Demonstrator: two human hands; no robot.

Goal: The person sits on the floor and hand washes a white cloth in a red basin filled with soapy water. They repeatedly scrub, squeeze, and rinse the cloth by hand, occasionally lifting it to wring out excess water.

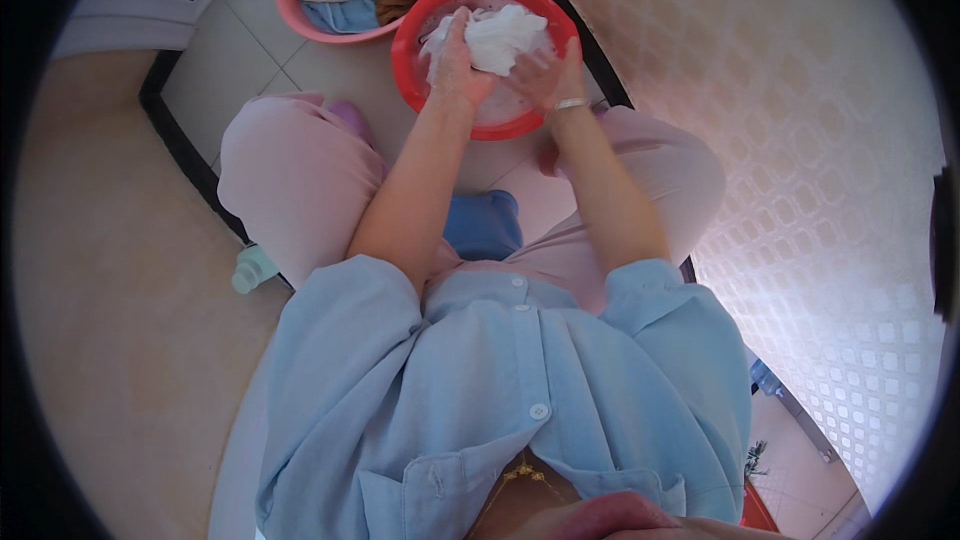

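Note:
A red plastic basin (403,64) of sudsy water stands on the tiled floor before me. Over it, my left hand (459,64) holds a wet white cloth (504,37), with the thumb up along the cloth's left side. My right hand (546,79), blurred and wearing a bracelet at the wrist, is at the basin's right side, beside the cloth's lower right edge. Its fingers look spread, but whether they touch the cloth is unclear.
A pink basin (288,0) with patterned, brown and blue fabric (345,13) adjoins the red one at the upper left. A blue stool or similar object (484,225) lies between my legs. A pale green bottle (255,268) stands left of my knee. Walls rise on both sides.

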